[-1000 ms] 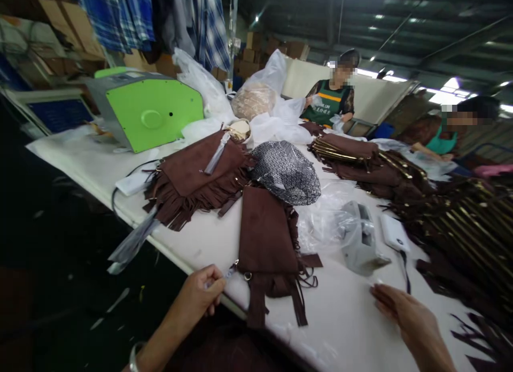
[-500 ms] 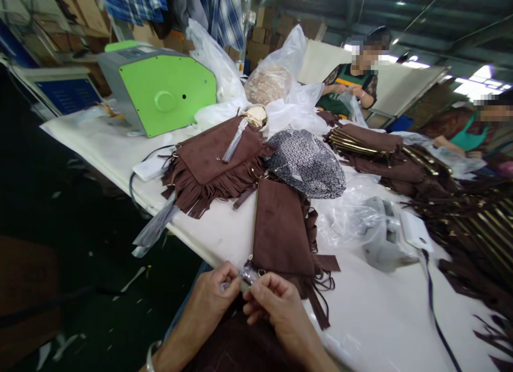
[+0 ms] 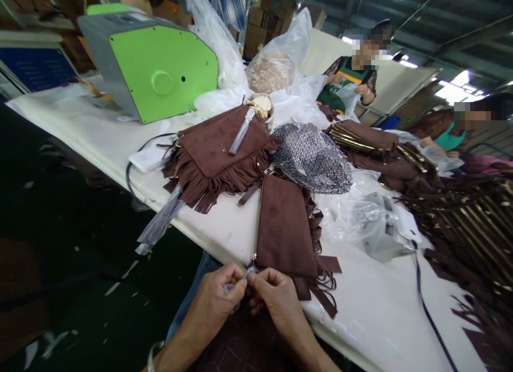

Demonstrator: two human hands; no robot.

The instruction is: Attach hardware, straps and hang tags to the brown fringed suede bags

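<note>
At the table's front edge my left hand (image 3: 224,289) and my right hand (image 3: 272,292) are pinched close together. Between their fingertips is a small piece of clear plastic wrap (image 3: 249,271), beside the zipper end of a brown fringed bag (image 3: 284,227). The wrap seems to cover the zipper pull, though my fingers hide most of it. This bag lies flat, its gold zipper along the left side and fringe to the right. Behind it rests a second brown fringed bag (image 3: 220,142) with a plastic-wrapped tassel (image 3: 242,130) on top.
A green and grey machine (image 3: 160,78) stands at the back left. A black-and-white speckled bundle (image 3: 312,158) lies behind the bag. To the right are a grey dispenser (image 3: 380,227) under clear plastic and brown bags with gold zippers (image 3: 473,227). Two people work across the white table (image 3: 360,318).
My fingertips have drawn closer together on the plastic wrap, which now looks bunched and twisted. The whole view has shifted slightly; the bags stay in place on the table.
</note>
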